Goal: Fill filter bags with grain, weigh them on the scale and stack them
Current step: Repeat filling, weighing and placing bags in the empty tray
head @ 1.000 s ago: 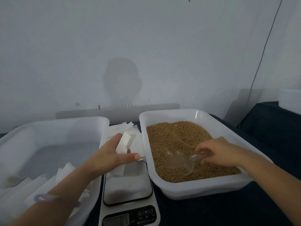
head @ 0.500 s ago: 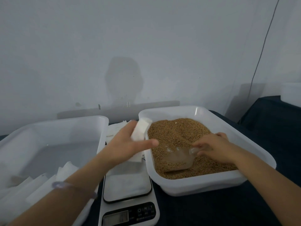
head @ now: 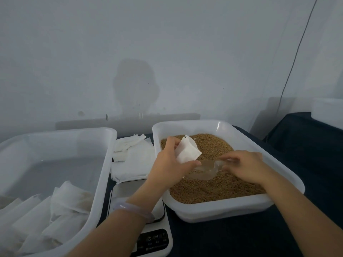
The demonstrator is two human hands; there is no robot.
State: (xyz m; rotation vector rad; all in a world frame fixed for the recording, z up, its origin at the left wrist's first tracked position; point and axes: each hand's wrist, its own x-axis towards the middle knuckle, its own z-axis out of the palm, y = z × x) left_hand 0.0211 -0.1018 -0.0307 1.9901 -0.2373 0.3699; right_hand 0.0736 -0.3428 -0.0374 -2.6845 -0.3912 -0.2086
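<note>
A dark blue cloth-covered tabletop [head: 241,238] carries everything. On the person's left stands a large translucent white plastic bin [head: 106,164] with filled white bags [head: 61,210] lying in its near end. On the right is a white plastic tray [head: 222,210] holding brown grain [head: 213,190]. Between them sits a white digital scale [head: 154,240], its platform bare where it shows, and behind it a loose pile of flat empty white filter bags [head: 133,162].

The left hand [head: 168,164] is over the tray's left side, thumb and fingers pinched on one small white filter bag [head: 187,151], held tilted above the grain. The right hand [head: 246,166] has its fingers curled round the handle of a clear plastic scoop [head: 202,171], which lies low on the grain.

The scoop's long axis runs left to right, with its bowl pointing towards the left hand and ending just below the bag's lower edge. Filling looks to be the step in hand. Which edge of the bag is its mouth cannot be told, but that mouth must meet the scoop's lip, or grain will spill back.
</note>
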